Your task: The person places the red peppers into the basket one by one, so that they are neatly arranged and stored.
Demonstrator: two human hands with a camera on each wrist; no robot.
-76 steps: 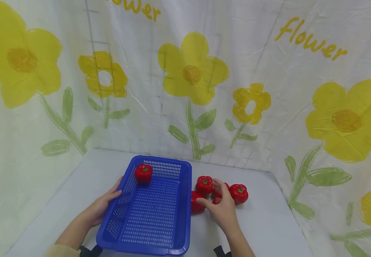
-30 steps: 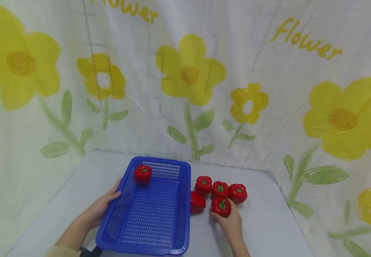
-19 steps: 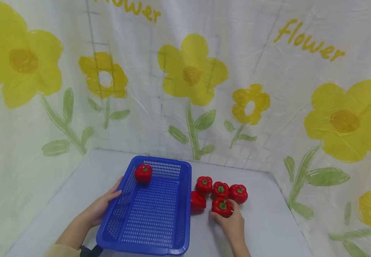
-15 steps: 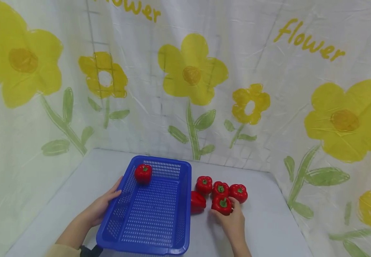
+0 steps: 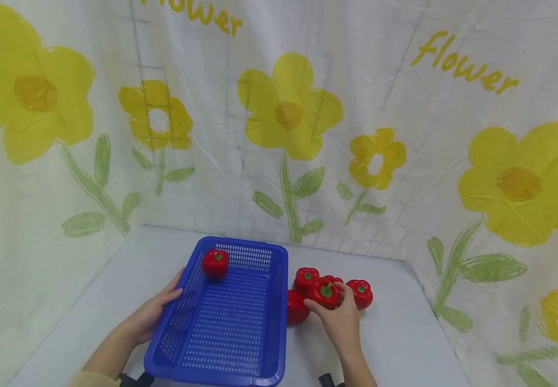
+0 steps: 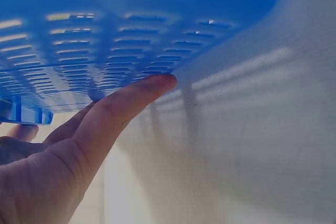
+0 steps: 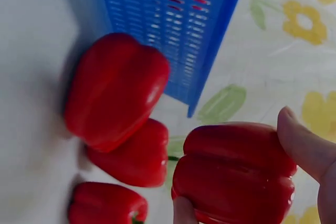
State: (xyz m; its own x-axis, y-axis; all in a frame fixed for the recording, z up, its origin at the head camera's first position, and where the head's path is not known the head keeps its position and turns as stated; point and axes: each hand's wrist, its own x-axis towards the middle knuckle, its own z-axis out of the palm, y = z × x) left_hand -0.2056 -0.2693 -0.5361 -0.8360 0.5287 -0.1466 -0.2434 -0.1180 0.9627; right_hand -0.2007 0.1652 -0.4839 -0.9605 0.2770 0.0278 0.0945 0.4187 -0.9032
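Note:
My right hand (image 5: 341, 320) grips a red bell pepper (image 5: 324, 293) with a green stem, thumb on one side and fingers on the other. In the right wrist view that held pepper (image 7: 233, 174) is lifted above the tabletop. Several other red bell peppers lie to the right of the blue basket (image 5: 279, 322), among them one at the right (image 5: 360, 294) and one close against the basket (image 5: 297, 307). My left hand (image 5: 155, 312) rests against the basket's left outer wall, its fingers fairly straight. One pepper (image 5: 215, 264) sits inside the basket at its far left corner.
The white table (image 5: 395, 344) carries the basket and peppers. Behind it hangs a pale curtain (image 5: 220, 177) printed with yellow flowers. A small black object (image 5: 326, 380) shows at the right wrist, near the front edge of view.
My right hand has taken hold of a bell pepper, then raised it up and leftward toward the basket, partly covering the peppers behind. The left hand and basket stay put.

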